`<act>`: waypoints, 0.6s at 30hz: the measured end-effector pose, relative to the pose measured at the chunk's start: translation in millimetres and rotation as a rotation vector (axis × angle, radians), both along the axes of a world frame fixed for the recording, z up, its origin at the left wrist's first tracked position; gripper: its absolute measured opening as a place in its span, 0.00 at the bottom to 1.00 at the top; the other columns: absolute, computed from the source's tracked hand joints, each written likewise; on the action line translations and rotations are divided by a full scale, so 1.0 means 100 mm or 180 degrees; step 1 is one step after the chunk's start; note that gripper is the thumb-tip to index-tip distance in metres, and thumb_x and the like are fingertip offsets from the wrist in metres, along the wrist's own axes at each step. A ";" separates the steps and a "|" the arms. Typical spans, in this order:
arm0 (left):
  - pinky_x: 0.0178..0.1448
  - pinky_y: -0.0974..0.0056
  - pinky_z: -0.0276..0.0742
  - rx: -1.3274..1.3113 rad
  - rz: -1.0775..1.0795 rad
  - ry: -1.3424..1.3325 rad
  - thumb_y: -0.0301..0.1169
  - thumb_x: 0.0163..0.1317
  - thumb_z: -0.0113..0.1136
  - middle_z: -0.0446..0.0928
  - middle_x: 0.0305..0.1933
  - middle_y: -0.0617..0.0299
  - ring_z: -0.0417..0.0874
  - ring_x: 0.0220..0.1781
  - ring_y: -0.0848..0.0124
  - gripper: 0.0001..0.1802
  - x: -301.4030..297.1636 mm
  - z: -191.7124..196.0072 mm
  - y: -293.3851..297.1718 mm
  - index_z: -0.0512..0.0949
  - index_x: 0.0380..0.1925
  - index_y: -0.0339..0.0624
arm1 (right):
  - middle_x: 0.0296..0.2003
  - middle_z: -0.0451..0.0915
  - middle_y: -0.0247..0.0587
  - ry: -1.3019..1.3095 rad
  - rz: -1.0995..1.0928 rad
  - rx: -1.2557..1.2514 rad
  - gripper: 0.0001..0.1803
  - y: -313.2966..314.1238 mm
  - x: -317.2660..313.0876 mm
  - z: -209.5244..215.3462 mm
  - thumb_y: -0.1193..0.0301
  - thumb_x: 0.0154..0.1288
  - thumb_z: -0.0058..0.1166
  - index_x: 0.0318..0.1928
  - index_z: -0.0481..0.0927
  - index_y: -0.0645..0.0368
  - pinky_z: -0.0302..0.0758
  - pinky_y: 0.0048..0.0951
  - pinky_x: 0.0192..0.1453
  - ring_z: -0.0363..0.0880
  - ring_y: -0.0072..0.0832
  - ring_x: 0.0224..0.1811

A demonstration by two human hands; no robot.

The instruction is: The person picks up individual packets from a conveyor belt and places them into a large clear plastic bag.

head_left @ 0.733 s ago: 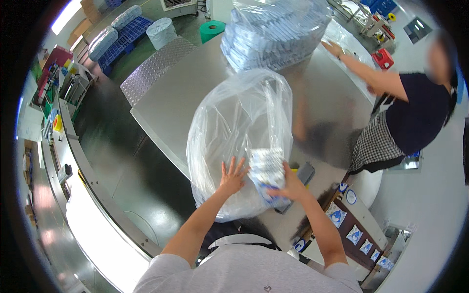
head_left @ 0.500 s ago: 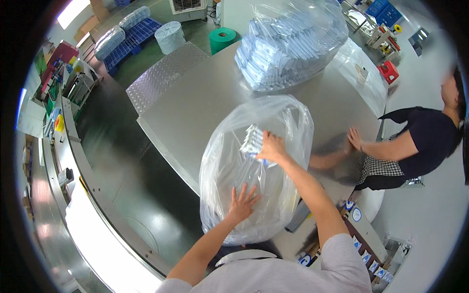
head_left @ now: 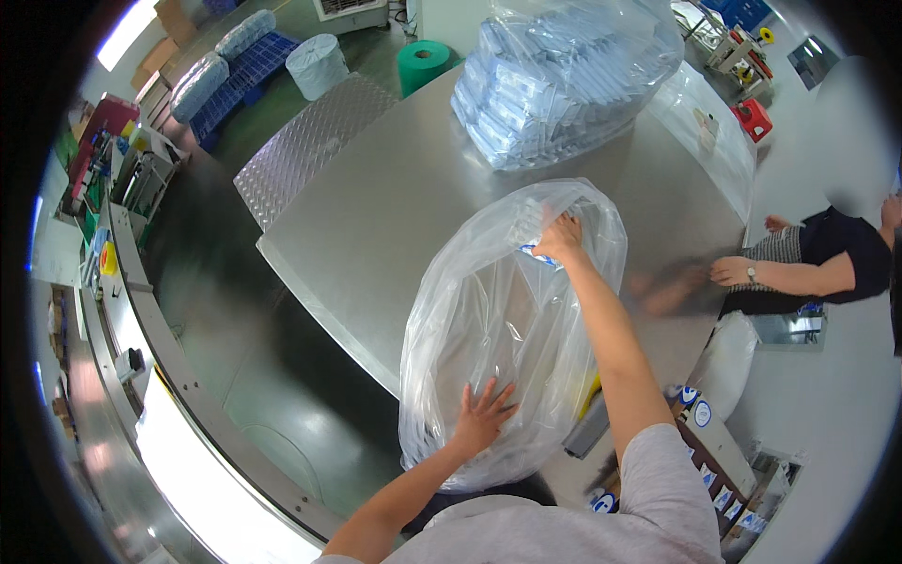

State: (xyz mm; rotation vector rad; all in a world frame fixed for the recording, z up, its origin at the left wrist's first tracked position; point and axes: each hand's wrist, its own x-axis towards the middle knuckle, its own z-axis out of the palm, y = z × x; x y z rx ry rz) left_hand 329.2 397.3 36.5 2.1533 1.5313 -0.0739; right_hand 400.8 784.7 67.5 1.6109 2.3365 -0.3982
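Note:
A large clear plastic bag (head_left: 432, 329) lies spread open on the metal table (head_left: 348, 235) in front of me. My left hand (head_left: 482, 419) rests on the near part of the bag with its fingers spread. Inside the bag's far end, my right hand (head_left: 562, 238) grips a bundle of small white and blue packets (head_left: 536, 226). The bag's film partly covers the bundle, and its far side is hard to make out.
Beyond my bag stands a filled clear bag of light blue packets (head_left: 554, 94). Two co-workers' arms (head_left: 799, 273) are at the table's right. A curved conveyor (head_left: 188, 376) runs along the left, and a green roll (head_left: 423, 66) stands behind the table. Boxed packets (head_left: 709, 451) sit at lower right.
My right hand has moved farther away and right, carrying the packets to the bag's far end. My left hand stays flat on the bag. The co-worker at right has shifted back.

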 end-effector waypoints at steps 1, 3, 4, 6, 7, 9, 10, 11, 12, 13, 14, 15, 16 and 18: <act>0.65 0.29 0.41 0.0090 -0.0015 0.0039 0.41 0.50 0.60 0.46 0.73 0.68 0.40 0.74 0.57 0.33 0.01 -0.03 0.00 0.66 0.60 0.67 | 0.63 0.61 0.43 -0.0017 0.0068 0.0040 0.57 -0.02 0.02 -0.02 0.56 0.33 0.69 0.66 0.53 0.50 0.56 0.43 0.64 0.59 0.36 0.65; 0.65 0.31 0.43 -0.0075 -0.0057 -0.0135 0.38 0.51 0.58 0.51 0.70 0.61 0.47 0.72 0.55 0.29 0.04 0.10 0.13 0.68 0.57 0.60 | 0.64 0.58 0.46 -0.0076 0.0166 0.0156 0.60 -0.01 0.13 -0.12 0.55 0.31 0.70 0.66 0.51 0.53 0.55 0.44 0.65 0.56 0.38 0.67; 0.65 0.31 0.45 -0.0157 -0.0078 -0.0218 0.36 0.51 0.57 0.54 0.69 0.58 0.51 0.71 0.54 0.27 0.06 0.14 0.20 0.69 0.55 0.56 | 0.64 0.58 0.47 -0.0166 0.0145 0.0019 0.61 0.04 0.16 -0.12 0.55 0.31 0.70 0.67 0.50 0.54 0.55 0.44 0.66 0.55 0.39 0.67; 0.66 0.38 0.49 -0.0081 0.0219 -0.0423 0.33 0.51 0.55 0.58 0.65 0.52 0.56 0.68 0.52 0.25 0.06 0.09 0.67 0.69 0.52 0.46 | 0.65 0.57 0.50 -0.0353 0.0117 -0.0281 0.62 0.03 0.09 -0.04 0.55 0.31 0.70 0.67 0.49 0.55 0.54 0.45 0.66 0.54 0.41 0.67; 0.67 0.41 0.51 -0.0030 0.0341 -0.0540 0.32 0.51 0.54 0.60 0.64 0.49 0.58 0.67 0.52 0.24 0.07 0.03 1.02 0.69 0.51 0.41 | 0.64 0.57 0.54 -0.0434 0.0157 -0.0283 0.63 0.05 0.11 -0.06 0.54 0.32 0.70 0.68 0.46 0.57 0.54 0.45 0.67 0.54 0.44 0.67; 0.67 0.50 0.56 0.0738 0.0686 -0.0799 0.29 0.50 0.52 0.60 0.63 0.43 0.59 0.66 0.49 0.23 0.01 -0.23 1.64 0.68 0.48 0.32 | 0.63 0.59 0.54 -0.0402 0.0342 -0.0219 0.63 0.02 0.03 -0.01 0.53 0.31 0.70 0.67 0.48 0.58 0.53 0.45 0.68 0.55 0.44 0.67; 0.68 0.51 0.55 0.1009 0.0822 -0.1015 0.27 0.50 0.51 0.60 0.62 0.43 0.58 0.66 0.48 0.25 0.01 -0.26 1.94 0.66 0.50 0.30 | 0.63 0.59 0.55 -0.0351 0.0341 -0.0313 0.61 0.03 0.07 0.05 0.53 0.31 0.70 0.67 0.51 0.60 0.52 0.46 0.68 0.55 0.45 0.67; 0.68 0.52 0.55 0.1259 0.0977 -0.1225 0.26 0.50 0.51 0.60 0.62 0.42 0.58 0.66 0.48 0.26 -0.02 -0.29 2.18 0.65 0.52 0.29 | 0.62 0.60 0.56 -0.0287 0.0358 -0.0420 0.59 0.02 0.05 0.10 0.53 0.32 0.70 0.66 0.54 0.62 0.52 0.46 0.69 0.56 0.45 0.67; 0.69 0.52 0.54 0.1529 0.0802 -0.1136 0.25 0.49 0.50 0.59 0.62 0.42 0.57 0.66 0.48 0.29 0.04 -0.38 2.42 0.62 0.55 0.30 | 0.63 0.59 0.57 -0.0092 0.0301 -0.0040 0.54 -0.07 0.14 0.00 0.55 0.34 0.70 0.62 0.60 0.65 0.51 0.49 0.69 0.57 0.47 0.66; 0.70 0.51 0.52 0.1798 0.0728 -0.0973 0.24 0.49 0.50 0.59 0.63 0.43 0.56 0.67 0.48 0.32 -0.01 -0.48 2.56 0.60 0.58 0.30 | 0.61 0.60 0.56 0.0218 0.0130 0.0583 0.48 -0.19 0.21 -0.05 0.60 0.36 0.70 0.59 0.64 0.66 0.52 0.48 0.69 0.58 0.47 0.65; 0.71 0.51 0.51 0.1607 0.0782 -0.1019 0.24 0.50 0.49 0.58 0.64 0.43 0.56 0.67 0.48 0.34 -0.06 -0.55 2.55 0.56 0.61 0.31 | 0.60 0.62 0.54 0.0593 0.0143 0.0882 0.44 -0.36 0.29 0.02 0.62 0.38 0.69 0.58 0.65 0.66 0.55 0.45 0.68 0.59 0.46 0.64; 0.71 0.50 0.49 0.1401 0.0879 -0.1023 0.24 0.50 0.49 0.57 0.65 0.43 0.55 0.68 0.49 0.37 -0.16 -0.62 2.46 0.53 0.63 0.33 | 0.59 0.63 0.52 0.0993 0.0196 0.1158 0.41 -0.61 0.29 0.22 0.64 0.40 0.68 0.56 0.66 0.66 0.58 0.43 0.66 0.61 0.45 0.63; 0.71 0.50 0.49 0.1454 0.0894 -0.1064 0.24 0.50 0.49 0.56 0.65 0.43 0.55 0.68 0.49 0.37 -0.16 -0.67 2.45 0.53 0.64 0.34 | 0.56 0.65 0.50 0.1444 0.0172 0.1211 0.35 -0.88 0.43 0.42 0.66 0.42 0.66 0.53 0.68 0.64 0.61 0.42 0.63 0.64 0.44 0.60; 0.71 0.50 0.49 0.1566 0.0899 -0.1138 0.24 0.51 0.49 0.55 0.66 0.44 0.54 0.68 0.48 0.38 -0.13 -0.71 2.47 0.51 0.65 0.37 | 0.50 0.70 0.46 0.2133 -0.0062 0.1513 0.27 -1.52 0.81 0.73 0.69 0.46 0.63 0.48 0.71 0.61 0.66 0.40 0.58 0.69 0.41 0.54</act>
